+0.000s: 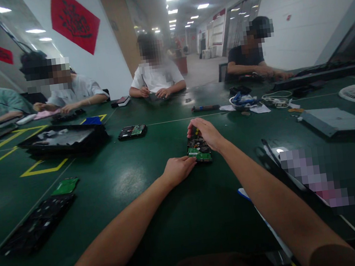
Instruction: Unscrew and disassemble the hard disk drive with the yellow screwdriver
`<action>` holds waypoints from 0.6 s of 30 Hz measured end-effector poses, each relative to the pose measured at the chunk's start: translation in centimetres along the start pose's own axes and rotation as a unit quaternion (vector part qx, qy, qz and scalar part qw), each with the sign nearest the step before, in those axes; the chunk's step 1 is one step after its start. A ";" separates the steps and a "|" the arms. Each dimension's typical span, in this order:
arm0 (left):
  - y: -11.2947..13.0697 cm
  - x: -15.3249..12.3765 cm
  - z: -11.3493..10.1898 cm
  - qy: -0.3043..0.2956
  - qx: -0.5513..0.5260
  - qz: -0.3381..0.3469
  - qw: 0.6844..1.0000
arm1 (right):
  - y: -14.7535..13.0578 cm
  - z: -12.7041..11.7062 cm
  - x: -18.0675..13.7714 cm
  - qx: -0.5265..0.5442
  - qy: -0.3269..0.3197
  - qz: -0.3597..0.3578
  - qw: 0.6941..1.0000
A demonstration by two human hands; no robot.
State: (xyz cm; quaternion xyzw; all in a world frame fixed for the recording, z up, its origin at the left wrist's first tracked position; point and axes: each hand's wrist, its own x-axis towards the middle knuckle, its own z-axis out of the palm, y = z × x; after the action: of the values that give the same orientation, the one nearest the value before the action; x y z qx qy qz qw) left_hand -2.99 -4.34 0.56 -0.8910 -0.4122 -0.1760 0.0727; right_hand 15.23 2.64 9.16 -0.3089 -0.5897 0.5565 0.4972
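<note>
A hard drive (194, 141) lies on the green table in front of me, its green circuit board (199, 154) at the near end. My left hand (180, 169) rests at its near left corner, fingers pressed together and gripping the edge. Over the far end curls my right hand (205, 131), its fingers closed around something dark with yellow on it, mostly hidden beneath them. Another hard drive (132, 132) with a green board lies farther off to the left. At the near left are a loose green circuit board (65, 186) and a black drive body (38, 223).
A black tray (63, 140) stands at the left. Beyond my right hand are a screwdriver-like tool (206, 108) and a bowl (243, 101) with blue bits. A grey metal box (341, 121) and a phone-like slab (312, 177) lie at the right. Several people sit around the table.
</note>
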 end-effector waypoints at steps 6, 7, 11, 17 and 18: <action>0.0 0.0 0.0 -0.004 0.002 -0.003 1.000 | 0.1 -0.1 0.1 0.007 0.002 0.007 1.000; 0.0 0.0 0.0 -0.005 0.000 -0.004 1.000 | 0.1 -0.2 0.2 0.010 -0.003 0.011 1.000; 0.0 0.1 -0.1 -0.006 -0.008 -0.004 1.000 | 0.0 -0.5 0.3 -0.023 -0.008 0.019 1.000; 0.1 0.1 -0.2 -0.006 -0.005 -0.010 1.000 | 0.0 0.0 0.1 -0.050 0.071 0.005 0.996; 0.1 0.1 -0.1 -0.006 -0.005 -0.010 1.000 | 0.0 0.1 0.1 -0.044 0.071 0.000 0.997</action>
State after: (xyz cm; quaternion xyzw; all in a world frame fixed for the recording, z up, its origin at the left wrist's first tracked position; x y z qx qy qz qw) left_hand -2.92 -4.40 0.72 -0.8883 -0.4204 -0.1735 0.0637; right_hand 15.13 2.70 9.18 -0.3688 -0.5771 0.5067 0.5236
